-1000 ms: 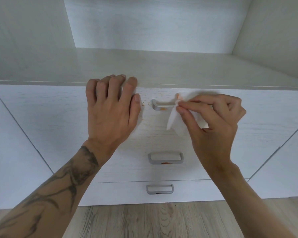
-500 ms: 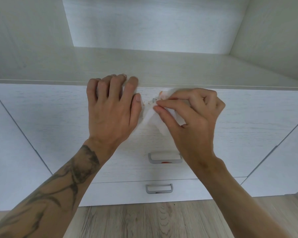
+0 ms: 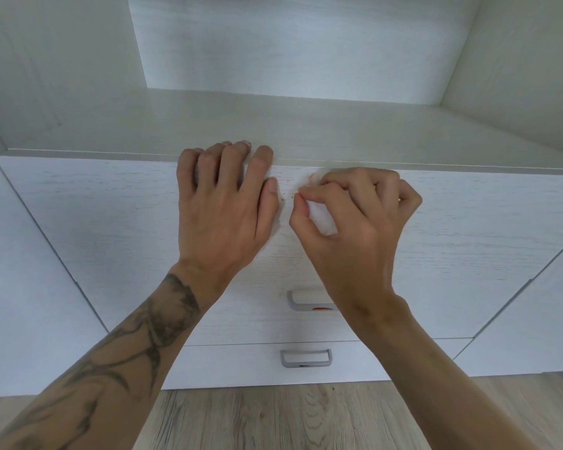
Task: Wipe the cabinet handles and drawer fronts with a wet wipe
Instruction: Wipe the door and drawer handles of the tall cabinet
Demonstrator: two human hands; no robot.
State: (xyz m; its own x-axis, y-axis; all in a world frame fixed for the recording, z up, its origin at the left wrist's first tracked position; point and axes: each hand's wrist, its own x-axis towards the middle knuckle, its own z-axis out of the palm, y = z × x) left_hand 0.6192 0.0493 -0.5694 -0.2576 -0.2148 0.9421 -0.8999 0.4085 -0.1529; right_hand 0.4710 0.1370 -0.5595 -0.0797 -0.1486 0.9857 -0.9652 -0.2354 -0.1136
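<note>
Your right hand [image 3: 355, 219] is curled tight, its grip pinching a bunched white wet wipe [image 3: 320, 216] between thumb and fingers, pressed against the top drawer front [image 3: 111, 216]. The top handle is hidden behind that hand; you cannot confirm the wipe is on it. Your left hand [image 3: 223, 203] lies flat and spread on the same drawer front, fingertips hooked over its upper edge, holding nothing.

Small brown specks [image 3: 288, 196] sit on the panel between your two hands, just left of the wipe.

Risks from here:
- Wipe bunched small, so you likely smear the specks rather than lift them.
- Left palm may leave marks on the panel you are cleaning.
- Middle handle [image 3: 306, 302] shows an orange-red smudge; lower handle [image 3: 305, 358] looks untouched. A soiled wipe could carry grime down to them.
</note>
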